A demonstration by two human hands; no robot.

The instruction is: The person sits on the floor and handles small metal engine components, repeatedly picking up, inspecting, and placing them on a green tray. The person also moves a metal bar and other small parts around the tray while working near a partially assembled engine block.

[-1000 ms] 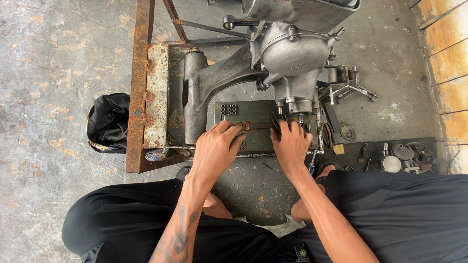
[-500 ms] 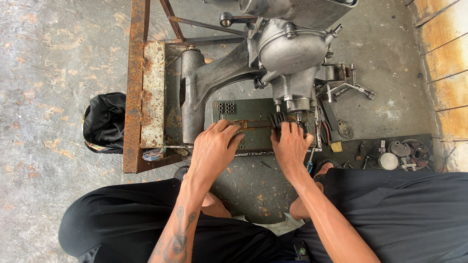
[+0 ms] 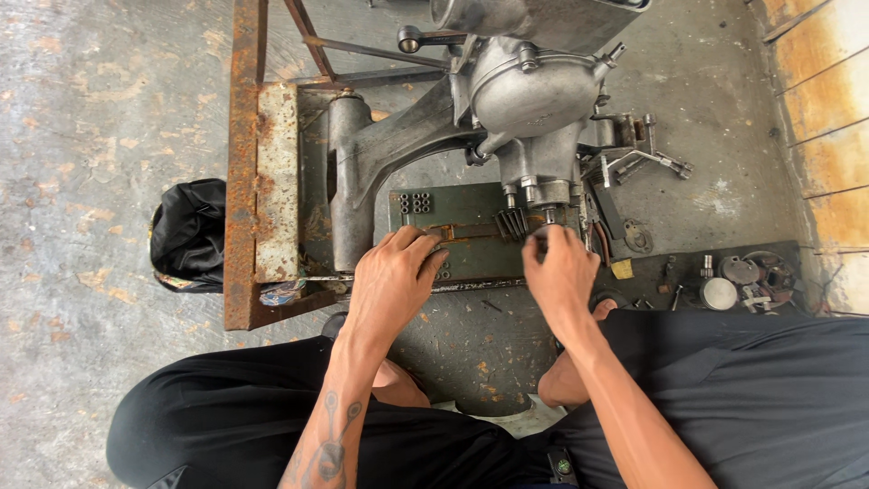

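A grey metal engine casing with a long arm (image 3: 425, 136) rests on a rusty steel frame (image 3: 244, 181) on the concrete floor. Under it lies a dark green metal box (image 3: 471, 231) with a thin brown bar on its lid. My left hand (image 3: 394, 276) lies on the box's near left part, its fingers curled over the end of the bar. My right hand (image 3: 561, 272) is at the box's right end, just below the casing's lower studs, with the fingertips pinched together; what they hold is hidden.
A black bag (image 3: 188, 234) sits left of the frame. A dark tray (image 3: 724, 276) with round metal parts and small tools lies at the right, below a bracket with levers (image 3: 634, 154). An orange-and-white wall (image 3: 828, 109) bounds the right side. My knees in black trousers fill the foreground.
My right hand has shifted slightly right, from the middle of the box towards the casing's lower studs. My left hand has stayed on the bar.
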